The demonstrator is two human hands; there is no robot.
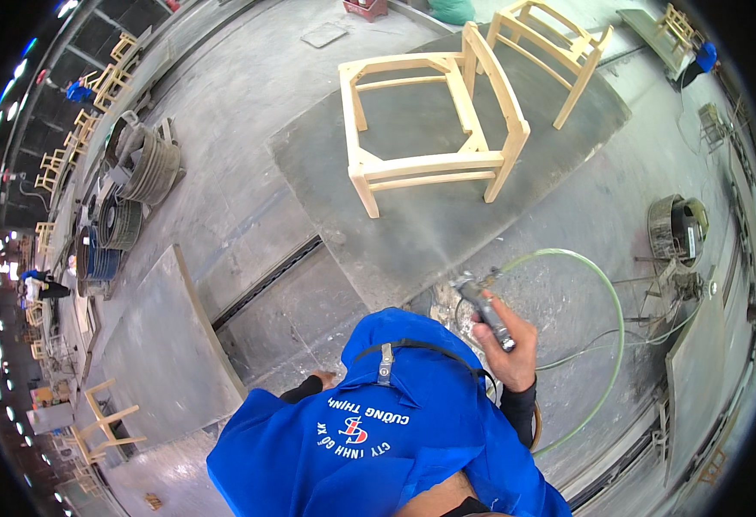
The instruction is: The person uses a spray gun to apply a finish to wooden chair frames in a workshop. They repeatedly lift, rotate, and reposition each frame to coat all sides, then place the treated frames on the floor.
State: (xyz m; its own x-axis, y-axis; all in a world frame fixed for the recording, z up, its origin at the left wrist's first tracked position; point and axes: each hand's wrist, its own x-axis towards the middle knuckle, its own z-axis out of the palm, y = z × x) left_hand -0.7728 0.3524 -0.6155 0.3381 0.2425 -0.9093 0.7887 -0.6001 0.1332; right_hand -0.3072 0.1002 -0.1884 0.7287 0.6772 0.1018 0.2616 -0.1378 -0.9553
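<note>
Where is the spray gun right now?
In the head view the spray gun sits right of centre, gripped in the person's right hand, trailing a green hose and pointing toward the nearer unpainted wooden chair frame.

Blue work shirt (378, 448), white and red chest lettering, black undersleeves (520, 409).

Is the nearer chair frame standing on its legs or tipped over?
Tipped over. The nearer chair frame lies on its side on the grey board, legs pointing sideways. The right hand aims a spray gun toward it.
</note>
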